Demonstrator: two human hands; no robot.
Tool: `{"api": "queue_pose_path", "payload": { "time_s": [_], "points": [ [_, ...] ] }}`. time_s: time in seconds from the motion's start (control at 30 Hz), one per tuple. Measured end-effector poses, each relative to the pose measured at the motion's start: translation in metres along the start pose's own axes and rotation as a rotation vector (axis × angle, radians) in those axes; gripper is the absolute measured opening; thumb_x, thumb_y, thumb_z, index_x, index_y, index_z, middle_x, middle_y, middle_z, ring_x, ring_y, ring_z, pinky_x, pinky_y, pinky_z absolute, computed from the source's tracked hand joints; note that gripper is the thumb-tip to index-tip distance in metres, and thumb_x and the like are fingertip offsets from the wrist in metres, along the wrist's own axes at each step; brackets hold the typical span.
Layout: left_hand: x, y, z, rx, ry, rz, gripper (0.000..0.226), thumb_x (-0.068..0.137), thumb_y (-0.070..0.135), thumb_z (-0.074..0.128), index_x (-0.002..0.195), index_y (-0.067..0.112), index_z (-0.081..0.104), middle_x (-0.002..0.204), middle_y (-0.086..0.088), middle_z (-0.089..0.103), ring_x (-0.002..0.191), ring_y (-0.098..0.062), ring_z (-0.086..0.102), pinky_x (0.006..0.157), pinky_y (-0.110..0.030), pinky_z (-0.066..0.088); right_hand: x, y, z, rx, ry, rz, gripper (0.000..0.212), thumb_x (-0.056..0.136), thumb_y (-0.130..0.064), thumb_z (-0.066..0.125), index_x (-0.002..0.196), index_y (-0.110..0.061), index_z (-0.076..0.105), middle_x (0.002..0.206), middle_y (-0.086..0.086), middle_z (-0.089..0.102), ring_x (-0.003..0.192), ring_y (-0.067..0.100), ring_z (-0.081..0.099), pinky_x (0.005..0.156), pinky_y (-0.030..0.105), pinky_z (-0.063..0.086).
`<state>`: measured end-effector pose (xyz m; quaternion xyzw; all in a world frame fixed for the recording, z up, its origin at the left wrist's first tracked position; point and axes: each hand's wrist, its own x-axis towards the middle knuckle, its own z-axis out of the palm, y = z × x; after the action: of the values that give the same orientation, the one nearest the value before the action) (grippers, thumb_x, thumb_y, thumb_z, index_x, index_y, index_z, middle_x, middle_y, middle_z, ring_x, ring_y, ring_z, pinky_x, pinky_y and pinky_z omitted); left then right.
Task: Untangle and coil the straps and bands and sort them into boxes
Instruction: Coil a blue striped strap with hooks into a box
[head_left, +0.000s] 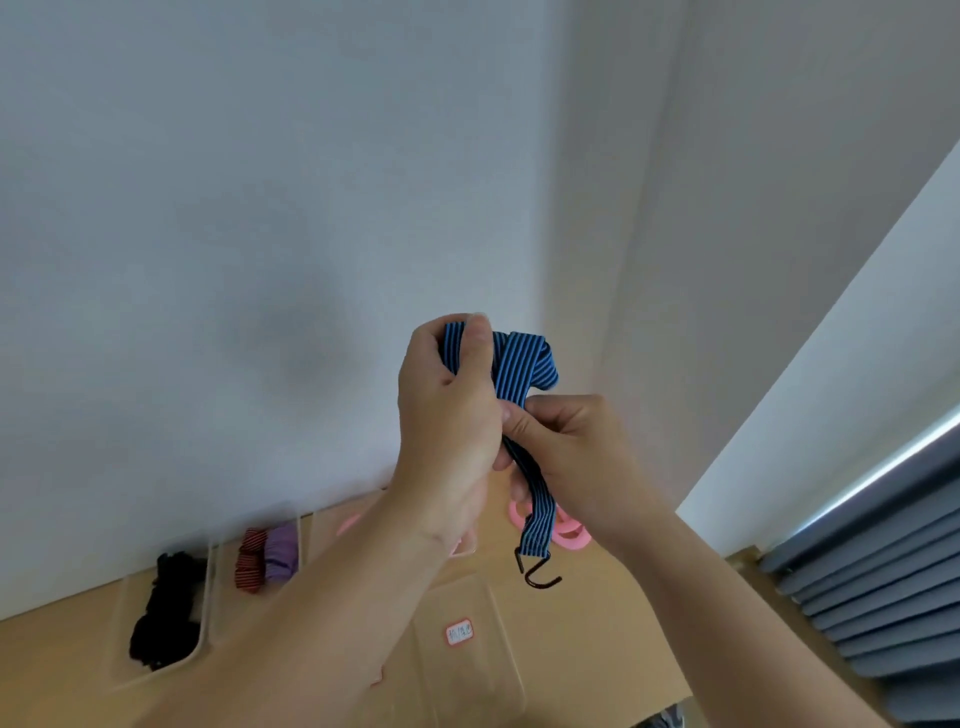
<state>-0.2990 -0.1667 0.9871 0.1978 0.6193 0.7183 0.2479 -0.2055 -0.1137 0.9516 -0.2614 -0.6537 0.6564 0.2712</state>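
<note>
A: Over the bench, the blue striped bungee strap is held up, part-coiled. Risk?

B: Left grip clamps the folds, right grip pinches the tail. Slacken either and the elastic likely springs loose; the dangling hook could snag the folds.

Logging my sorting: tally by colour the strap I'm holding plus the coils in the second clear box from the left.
Blue-and-black striped flat elastic strap: 1
Red-and-black striped fabric coil: 1
Purple fabric coil: 1
Total: 3
</note>
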Motion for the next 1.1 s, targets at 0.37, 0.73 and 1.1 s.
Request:
{"api": "queue_pose_path", "payload": {
  "time_s": [0.37, 0.73, 1.1],
  "points": [
    [-0.008, -0.024, -0.032, 0.531, -0.118, 0.171, 0.030, 0.104, 0.033, 0.048, 0.078, 0.020, 0.057, 0.069, 0.009, 0.057, 0.064, -0.003, 0.053, 0.056, -0.017, 0.037, 0.039, 0.005, -0.022, -0.688, -0.114, -0.289, 0.028, 0.085, 0.008, 0.057, 0.090, -0.014, 0.074, 0.082, -0.011, 0.075, 0.075, 0.007, 0.068, 0.069, 0.031, 0.054],
    [-0.010, -0.036, -0.060, 0.958, -0.487, 0.145, 0.021, 0.098, 0.030, 0.051, 0.078, 0.024, 0.055, 0.065, 0.007, 0.058, 0.059, -0.011, 0.055, 0.053, -0.024, 0.039, 0.067, -0.038, -0.065, -1.425, 0.039, -0.932, 0.035, 0.091, -0.028, 0.048, 0.067, -0.028, 0.022, 0.045, 0.000, 0.037, 0.037, 0.031, 0.040, 0.049, 0.025, 0.027],
    [-0.023, -0.101, -0.045, 0.930, -0.513, 0.109, 0.031, 0.108, 0.029, 0.038, 0.078, 0.023, 0.045, 0.064, 0.007, 0.048, 0.051, -0.006, 0.044, 0.049, -0.019, 0.036, 0.049, -0.057, -0.041, -1.755, -0.099, -0.517, 0.020, 0.080, -0.017, 0.054, 0.064, -0.024, 0.045, 0.063, -0.001, 0.050, 0.062, 0.032, 0.052, 0.055, 0.027, 0.027]
  ]
}}
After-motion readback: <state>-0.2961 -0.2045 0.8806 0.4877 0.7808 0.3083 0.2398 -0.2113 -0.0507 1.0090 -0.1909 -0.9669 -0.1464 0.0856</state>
